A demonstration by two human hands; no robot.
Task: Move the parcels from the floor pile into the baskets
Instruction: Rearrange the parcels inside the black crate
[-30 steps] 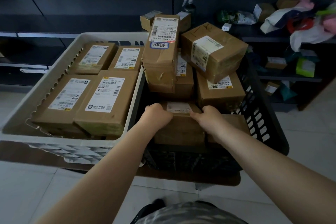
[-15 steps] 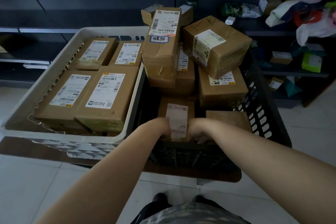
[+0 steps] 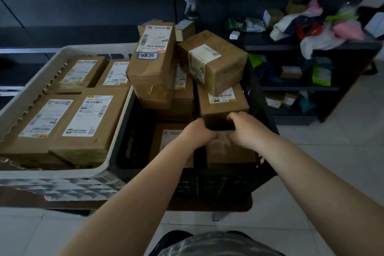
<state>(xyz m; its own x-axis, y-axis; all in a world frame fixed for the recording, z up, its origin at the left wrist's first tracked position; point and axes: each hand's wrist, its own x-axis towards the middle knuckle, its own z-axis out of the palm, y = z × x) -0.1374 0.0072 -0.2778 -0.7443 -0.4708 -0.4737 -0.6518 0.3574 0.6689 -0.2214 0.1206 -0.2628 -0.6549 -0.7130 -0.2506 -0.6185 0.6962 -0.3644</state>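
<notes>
A black basket (image 3: pixel 262 100) on the right is heaped with brown cardboard parcels. My left hand (image 3: pixel 198 131) and my right hand (image 3: pixel 244 129) close on the near lower edge of a labelled parcel (image 3: pixel 222 102) at the basket's middle right. Just in front lie a flat labelled parcel (image 3: pixel 168 141) and a plain one (image 3: pixel 228 151). A tall taped parcel (image 3: pixel 153 64) and a tilted box (image 3: pixel 212 64) top the heap. The white basket (image 3: pixel 62 172) on the left holds several labelled parcels lying flat.
Both baskets sit on a low brown platform (image 3: pixel 228 206) over a pale tiled floor (image 3: pixel 322 172). Dark shelving runs behind, with a spray bottle (image 3: pixel 192 12) and a heap of bags and cloth (image 3: pixel 311 27) on the right shelves. My knees show at the bottom.
My hands set a labelled parcel flat at the black basket's front left, let it go, then moved right and back onto the near edge of the middle-right parcel.
</notes>
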